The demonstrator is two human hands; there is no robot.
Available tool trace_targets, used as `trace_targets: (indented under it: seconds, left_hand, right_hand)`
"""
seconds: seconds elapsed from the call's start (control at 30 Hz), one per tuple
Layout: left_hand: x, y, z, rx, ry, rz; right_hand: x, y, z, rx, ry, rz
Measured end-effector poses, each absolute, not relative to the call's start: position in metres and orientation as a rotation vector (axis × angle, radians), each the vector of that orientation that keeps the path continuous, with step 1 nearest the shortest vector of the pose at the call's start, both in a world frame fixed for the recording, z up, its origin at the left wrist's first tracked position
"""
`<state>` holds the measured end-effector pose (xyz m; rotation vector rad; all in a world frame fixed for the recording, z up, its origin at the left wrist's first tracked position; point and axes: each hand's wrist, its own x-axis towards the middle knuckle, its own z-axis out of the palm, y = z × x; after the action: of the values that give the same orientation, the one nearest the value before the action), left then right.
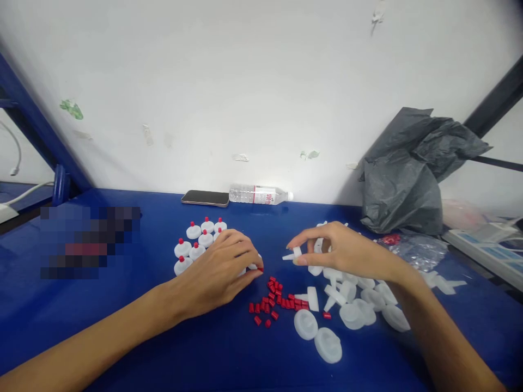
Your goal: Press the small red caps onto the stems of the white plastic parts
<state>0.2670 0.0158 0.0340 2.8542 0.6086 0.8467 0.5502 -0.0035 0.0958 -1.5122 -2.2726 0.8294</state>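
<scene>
My left hand is closed, thumb and fingertips pinching a small red cap. Part of a white lid shows behind those fingers. Between the thumb and fingers of my right hand is a white nozzle lid, its thin spout pointing left toward my other hand. Loose red caps lie in a pile on the blue table below and between the hands. White nozzle lids are heaped under and beside my right wrist. Left of centre, several white lids with red tips stand upright, partly hidden by my left hand.
At the wall lie a dark phone and a clear bottle on its side. A grey plastic bag stands back right, near a power strip and a clear bag. A blue post rises at the left.
</scene>
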Motion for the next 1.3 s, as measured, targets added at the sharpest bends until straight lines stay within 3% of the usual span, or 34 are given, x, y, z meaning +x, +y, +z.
trace_targets:
  seconds: [0.33,1.3]
  left_hand:
    - [0.266,0.021,0.028,2.760,0.712,1.162]
    - [0.270,0.015,0.024,2.624,0.772,1.264]
  right_hand:
    - [0.520,-0.008,0.081,-1.252,-2.146,0.849]
    - [0.509,-0.012,0.076,-1.153,-2.065,0.844]
